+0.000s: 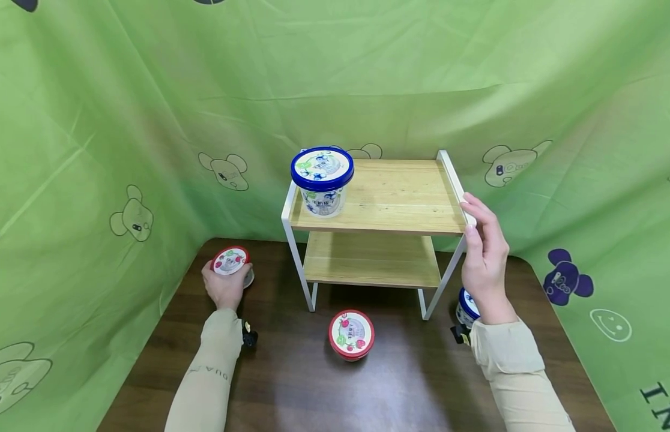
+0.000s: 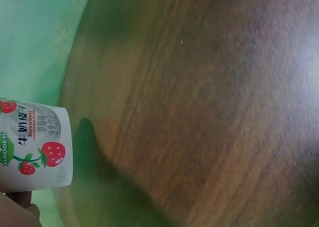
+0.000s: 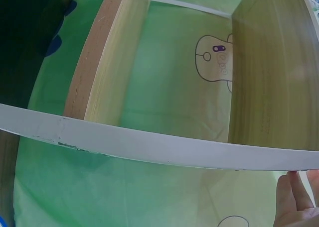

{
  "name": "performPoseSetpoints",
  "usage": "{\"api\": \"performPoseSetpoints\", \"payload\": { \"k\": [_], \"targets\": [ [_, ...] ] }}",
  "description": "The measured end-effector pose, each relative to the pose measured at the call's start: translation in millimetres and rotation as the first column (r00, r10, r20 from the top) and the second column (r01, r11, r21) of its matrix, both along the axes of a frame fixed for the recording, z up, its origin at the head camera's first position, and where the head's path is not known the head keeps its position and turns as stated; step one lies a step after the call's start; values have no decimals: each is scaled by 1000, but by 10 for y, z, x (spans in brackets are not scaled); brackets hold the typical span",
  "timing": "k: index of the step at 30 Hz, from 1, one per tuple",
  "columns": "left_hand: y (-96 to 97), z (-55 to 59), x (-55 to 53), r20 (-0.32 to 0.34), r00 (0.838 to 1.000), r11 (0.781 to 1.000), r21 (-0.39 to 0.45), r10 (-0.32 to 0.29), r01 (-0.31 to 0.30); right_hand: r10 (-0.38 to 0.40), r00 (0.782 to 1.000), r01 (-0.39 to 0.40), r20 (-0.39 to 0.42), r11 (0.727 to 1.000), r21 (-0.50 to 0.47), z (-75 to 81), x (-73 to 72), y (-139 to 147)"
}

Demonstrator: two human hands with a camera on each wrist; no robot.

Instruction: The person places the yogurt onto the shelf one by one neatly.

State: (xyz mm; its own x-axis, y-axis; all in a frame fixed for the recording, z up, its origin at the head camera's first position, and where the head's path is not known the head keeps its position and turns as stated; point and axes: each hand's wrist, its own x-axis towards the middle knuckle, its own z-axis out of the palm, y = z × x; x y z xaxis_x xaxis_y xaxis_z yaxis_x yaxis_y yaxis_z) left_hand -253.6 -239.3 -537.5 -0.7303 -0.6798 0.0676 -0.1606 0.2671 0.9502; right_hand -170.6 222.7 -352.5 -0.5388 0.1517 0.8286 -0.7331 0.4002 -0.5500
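Observation:
My left hand grips a cup with a red lid at the table's far left. Strawberries are printed on the side of this strawberry milk cup, and its shadow falls on the wood beside its base. My right hand rests on the white metal frame of a two-tier shelf, at the upper right front corner. In the right wrist view, the fingertips touch the outer side of that frame. On the shelf's top board, a blue-lidded cup stands upright at the left end.
Another red-lidded cup stands on the dark wooden table in front of the shelf. A second blue-lidded cup is partly hidden behind my right wrist. Green cloth with bear drawings surrounds the table at the back and sides.

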Motion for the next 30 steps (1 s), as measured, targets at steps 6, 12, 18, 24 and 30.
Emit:
{"api": "performPoseSetpoints", "payload": {
  "k": [6, 12, 18, 24, 30],
  "targets": [
    [88, 70, -20, -99, 995, 1000, -21, 2, -4, 1, 1000, -1, 1, 1000, -4, -1, 2, -2],
    [187, 179, -3, -180, 983, 998, -44, -45, 38, -1, 1000, 0, -5, 1000, -10, -1, 2, -8],
    [246, 251, 4, -214, 974, 997, -37, -68, 62, -5, 1000, 5, -1, 1000, -7, -3, 3, -10],
    [285, 305, 3, -237, 968, 996, -46, -84, 75, -8, 1000, 8, 4, 1000, -5, -5, 3, -5],
    [287, 356, 21, -239, 966, 994, -67, -96, 82, -9, 1000, 8, 11, 1000, 4, -12, 3, 4]
  ]
}}
